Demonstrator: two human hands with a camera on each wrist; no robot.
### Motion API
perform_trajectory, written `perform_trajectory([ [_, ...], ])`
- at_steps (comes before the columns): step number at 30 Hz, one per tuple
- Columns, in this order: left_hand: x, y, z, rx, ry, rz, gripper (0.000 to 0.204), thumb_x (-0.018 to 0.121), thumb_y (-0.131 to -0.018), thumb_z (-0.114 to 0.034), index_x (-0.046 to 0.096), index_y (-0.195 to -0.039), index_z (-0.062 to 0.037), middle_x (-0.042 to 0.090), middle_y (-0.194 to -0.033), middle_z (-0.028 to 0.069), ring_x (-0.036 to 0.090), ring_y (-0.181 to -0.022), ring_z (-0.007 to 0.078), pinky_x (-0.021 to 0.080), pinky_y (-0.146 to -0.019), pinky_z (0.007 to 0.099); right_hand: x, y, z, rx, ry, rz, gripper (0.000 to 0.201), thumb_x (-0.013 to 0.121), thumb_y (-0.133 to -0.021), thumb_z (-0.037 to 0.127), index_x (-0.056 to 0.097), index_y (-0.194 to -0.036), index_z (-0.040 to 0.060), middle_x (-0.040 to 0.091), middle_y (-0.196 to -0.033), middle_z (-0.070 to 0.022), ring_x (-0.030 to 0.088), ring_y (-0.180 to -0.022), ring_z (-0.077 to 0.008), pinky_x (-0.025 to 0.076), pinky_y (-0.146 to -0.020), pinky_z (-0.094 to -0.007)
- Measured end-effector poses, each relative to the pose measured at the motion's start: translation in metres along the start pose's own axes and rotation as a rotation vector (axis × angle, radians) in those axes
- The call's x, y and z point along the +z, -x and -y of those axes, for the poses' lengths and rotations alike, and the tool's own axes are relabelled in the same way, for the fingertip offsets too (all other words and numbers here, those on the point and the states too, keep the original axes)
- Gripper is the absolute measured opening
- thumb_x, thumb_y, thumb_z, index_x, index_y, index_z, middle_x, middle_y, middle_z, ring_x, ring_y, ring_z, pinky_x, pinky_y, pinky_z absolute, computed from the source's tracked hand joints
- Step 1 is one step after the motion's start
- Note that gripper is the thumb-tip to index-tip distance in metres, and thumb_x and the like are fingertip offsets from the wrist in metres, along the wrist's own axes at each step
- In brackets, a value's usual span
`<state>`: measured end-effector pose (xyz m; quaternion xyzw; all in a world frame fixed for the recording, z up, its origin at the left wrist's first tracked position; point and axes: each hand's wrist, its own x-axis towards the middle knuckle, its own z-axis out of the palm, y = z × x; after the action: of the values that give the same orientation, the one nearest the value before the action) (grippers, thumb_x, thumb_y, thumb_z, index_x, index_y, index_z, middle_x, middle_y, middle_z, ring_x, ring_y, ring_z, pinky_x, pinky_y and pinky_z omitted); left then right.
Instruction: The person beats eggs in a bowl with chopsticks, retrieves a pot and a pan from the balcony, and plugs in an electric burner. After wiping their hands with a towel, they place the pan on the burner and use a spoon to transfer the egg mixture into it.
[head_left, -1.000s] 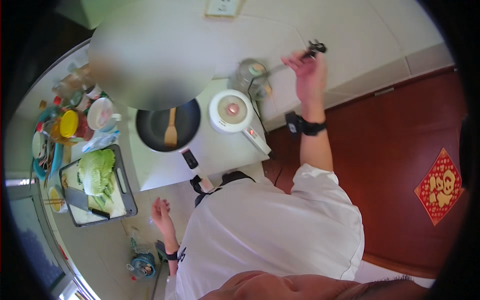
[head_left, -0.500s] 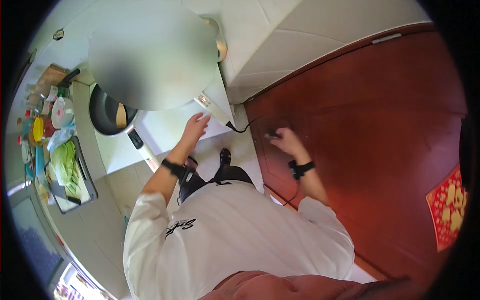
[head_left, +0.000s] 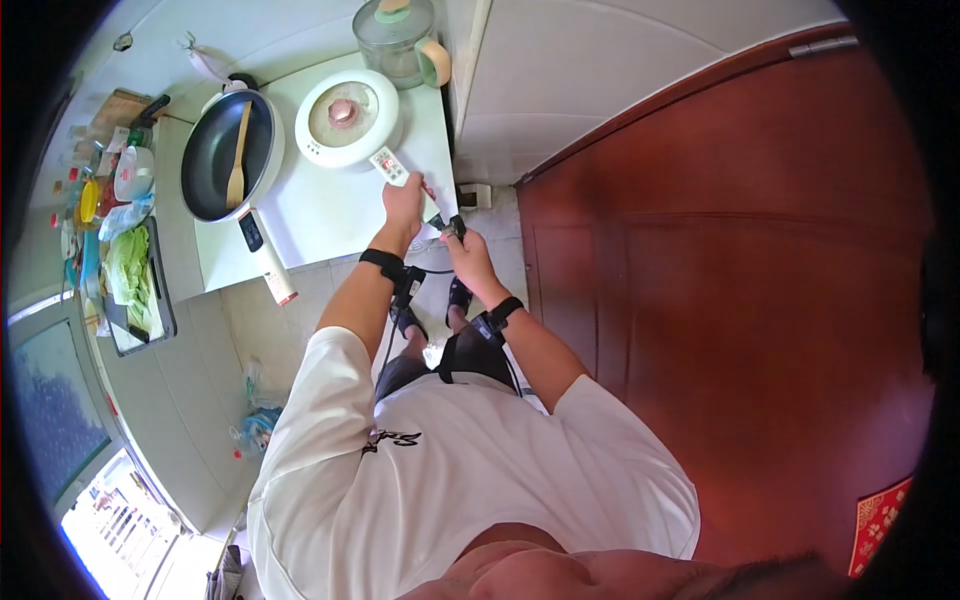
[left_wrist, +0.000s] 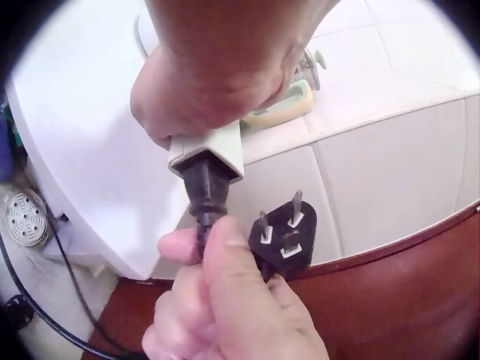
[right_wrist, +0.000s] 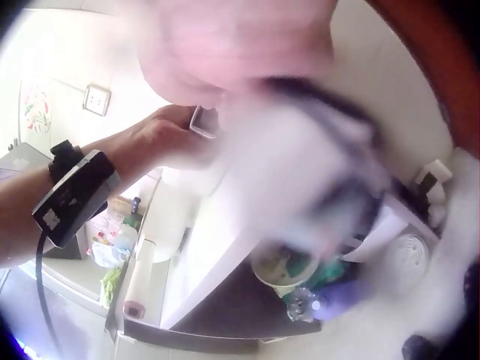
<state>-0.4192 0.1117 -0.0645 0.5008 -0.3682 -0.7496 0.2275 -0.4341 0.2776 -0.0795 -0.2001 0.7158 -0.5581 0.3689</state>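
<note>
On the white counter stands a white electric pot [head_left: 306,128] with a lid and a long handle with a red-lit panel [head_left: 388,165]. My left hand [head_left: 403,210] grips this handle near its end. A black connector [left_wrist: 206,184] sits in the handle's open end, seen in the left wrist view. My right hand [head_left: 475,262] pinches the power cord right behind that connector. The cord's black three-pin plug [left_wrist: 279,251] sticks out beside the right hand, pins bare. In the right wrist view, the right hand [right_wrist: 240,52] and what it holds are blurred.
Left of the pot lies a frying pan [head_left: 205,165] with a wooden spatula [head_left: 237,170], its handle past the counter edge. A glass jug [head_left: 392,50] stands behind. Cabbage [head_left: 128,265] lies on a chopping board [head_left: 165,290] at left. A red door [head_left: 720,300] fills the right side.
My right hand has come down from beside the wall with the plug, then over to the pot handle's end. My left hand has risen from low at the left and taken hold of the handle.
</note>
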Motion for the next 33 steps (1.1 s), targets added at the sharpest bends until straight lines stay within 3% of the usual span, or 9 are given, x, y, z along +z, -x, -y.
perform_trajectory([
  [13,0.005,0.001,-0.002,-0.003,0.011,-0.078,0.008,0.057,-0.076,-0.001,0.051,-0.077,0.0039,0.054,-0.062,0.0109,0.054,-0.046,0.0205,0.048,-0.043,0.035,-0.006,0.01,-0.003,-0.05,0.128,-0.008,0.021,0.055,-0.094,0.016,0.066,-0.091,-0.0011,0.056,-0.065,0.0001,0.048,-0.06,-0.0079,0.04,-0.057,-0.027],
  [16,0.001,-0.002,0.002,-0.012,0.007,-0.069,0.008,0.057,-0.076,-0.002,0.051,-0.075,0.003,0.054,-0.061,0.0107,0.054,-0.046,0.0211,0.048,-0.043,0.0354,-0.01,0.016,0.007,0.013,0.076,0.043,0.019,0.057,-0.091,0.017,0.066,-0.09,-0.0005,0.061,-0.066,-0.0122,0.057,-0.062,-0.0195,0.044,-0.059,-0.0349],
  [22,0.001,0.012,0.006,-0.042,-0.031,-0.086,0.009,0.057,-0.076,-0.003,0.052,-0.073,0.0028,0.054,-0.058,0.011,0.054,-0.044,0.0221,0.048,-0.042,0.0358,-0.007,0.021,0.0,-0.148,0.081,-0.011,0.02,0.056,-0.092,0.016,0.066,-0.093,-0.0002,0.057,-0.062,-0.0073,0.051,-0.058,-0.0153,0.042,-0.056,-0.0328],
  [23,0.002,0.01,0.005,-0.048,-0.035,-0.086,0.009,0.057,-0.076,-0.004,0.052,-0.073,0.0028,0.054,-0.058,0.0111,0.054,-0.045,0.0221,0.048,-0.042,0.0356,-0.009,0.021,-0.001,-0.079,0.116,0.02,0.021,0.057,-0.093,0.018,0.065,-0.091,-0.0005,0.057,-0.061,-0.0077,0.05,-0.057,-0.0159,0.042,-0.056,-0.0333],
  [27,0.002,0.001,-0.004,-0.046,-0.026,-0.071,0.008,0.057,-0.076,-0.003,0.053,-0.073,0.0029,0.054,-0.059,0.0112,0.054,-0.046,0.0219,0.048,-0.043,0.0354,-0.007,0.026,-0.002,-0.104,0.103,-0.016,0.02,0.057,-0.092,0.018,0.065,-0.089,-0.0007,0.057,-0.062,-0.0093,0.051,-0.057,-0.0167,0.042,-0.056,-0.0345],
  [29,0.0,0.0,0.0,-0.053,-0.034,-0.072,0.007,0.056,-0.076,-0.003,0.053,-0.073,0.0028,0.055,-0.059,0.0112,0.054,-0.046,0.0218,0.048,-0.043,0.0354,-0.012,0.039,-0.003,-0.092,0.327,-0.014,0.021,0.058,-0.092,0.018,0.064,-0.087,-0.0012,0.058,-0.062,-0.0104,0.051,-0.056,-0.0168,0.042,-0.056,-0.0354],
  [30,-0.004,-0.011,0.0,-0.029,-0.039,-0.048,0.009,0.059,-0.077,-0.005,0.054,-0.075,0.0025,0.056,-0.062,0.0108,0.056,-0.048,0.0216,0.049,-0.045,0.0348,-0.016,0.047,-0.013,-0.101,0.328,-0.021,0.021,0.058,-0.092,0.018,0.064,-0.087,-0.0012,0.058,-0.062,-0.0104,0.051,-0.056,-0.0168,0.042,-0.056,-0.0354],
  [32,-0.004,-0.012,0.01,-0.019,-0.037,-0.029,0.012,0.062,-0.079,-0.008,0.055,-0.078,0.0022,0.057,-0.066,0.0104,0.057,-0.051,0.0213,0.05,-0.047,0.0342,-0.037,0.088,-0.047,0.062,0.169,-0.027,0.02,0.059,-0.092,0.018,0.065,-0.089,-0.0012,0.06,-0.062,-0.0082,0.05,-0.056,-0.0169,0.042,-0.056,-0.0362],
  [33,-0.006,-0.015,0.004,0.007,-0.031,0.03,0.018,0.067,-0.078,-0.012,0.057,-0.082,0.0033,0.06,-0.071,0.0108,0.059,-0.055,0.0207,0.05,-0.048,0.0326,-0.044,0.091,-0.051,-0.064,0.129,-0.047,0.021,0.058,-0.092,0.018,0.066,-0.093,-0.0013,0.061,-0.063,-0.0065,0.05,-0.056,-0.0161,0.042,-0.056,-0.0359],
])
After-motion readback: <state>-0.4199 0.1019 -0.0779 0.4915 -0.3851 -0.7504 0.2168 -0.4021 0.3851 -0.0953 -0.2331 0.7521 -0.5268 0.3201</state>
